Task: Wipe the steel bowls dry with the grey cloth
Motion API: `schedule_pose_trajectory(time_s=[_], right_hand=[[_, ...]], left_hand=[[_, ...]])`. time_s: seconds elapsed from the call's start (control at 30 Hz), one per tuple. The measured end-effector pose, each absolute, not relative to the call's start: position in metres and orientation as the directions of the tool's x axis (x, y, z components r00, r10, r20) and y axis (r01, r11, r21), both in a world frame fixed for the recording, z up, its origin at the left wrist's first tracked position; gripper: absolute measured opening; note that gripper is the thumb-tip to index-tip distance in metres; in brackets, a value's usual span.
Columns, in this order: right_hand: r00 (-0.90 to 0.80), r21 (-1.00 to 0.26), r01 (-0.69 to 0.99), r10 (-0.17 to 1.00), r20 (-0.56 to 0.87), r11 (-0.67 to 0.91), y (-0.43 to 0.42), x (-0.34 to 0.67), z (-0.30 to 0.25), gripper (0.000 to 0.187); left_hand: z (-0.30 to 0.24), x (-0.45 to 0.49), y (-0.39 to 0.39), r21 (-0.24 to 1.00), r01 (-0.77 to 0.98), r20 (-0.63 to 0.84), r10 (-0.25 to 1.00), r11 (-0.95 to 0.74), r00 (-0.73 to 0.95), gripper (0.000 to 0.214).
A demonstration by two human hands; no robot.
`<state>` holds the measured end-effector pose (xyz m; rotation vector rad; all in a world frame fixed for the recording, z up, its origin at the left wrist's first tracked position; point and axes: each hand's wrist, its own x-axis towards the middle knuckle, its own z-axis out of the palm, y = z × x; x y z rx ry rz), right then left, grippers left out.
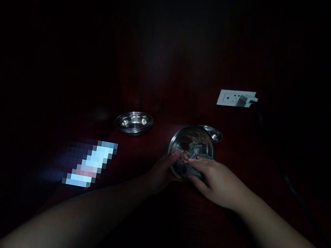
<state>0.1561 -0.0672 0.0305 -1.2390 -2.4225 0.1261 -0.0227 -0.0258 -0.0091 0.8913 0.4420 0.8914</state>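
Note:
In dim light, my left hand (163, 174) grips the near left rim of a shiny metal bowl (179, 137), its thumb over the edge. The bowl is tilted so that its inside faces me. My right hand (219, 180) presses a dark grey patterned cloth (197, 150) against the inside of the bowl, fingers closed on it. Part of the cloth is hidden under the fingers. Behind the bowl, to the right, a second metal bowl or dish (216, 134) is partly covered. A stack of metal bowls (134, 123) stands to the left.
A lit, pixelated screen-like shape (90, 165) lies left of my left forearm. On the back wall sits a white socket plate (236, 98) with a plug in it; a dark cord (293, 189) runs down the right side. The red surface (156, 139) fades into darkness.

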Motion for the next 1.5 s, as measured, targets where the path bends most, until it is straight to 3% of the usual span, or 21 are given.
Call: schedule_pose_trajectory(time_s=[1.5], right_hand=[[-0.549,-0.289,0.751,0.804,0.226,0.594,-0.0675,0.1554,0.0332,0.024]], left_hand=[[-0.0108,-0.0192,-0.0228,0.794,-0.477,-0.015,0.797,0.377,0.604,0.054]])
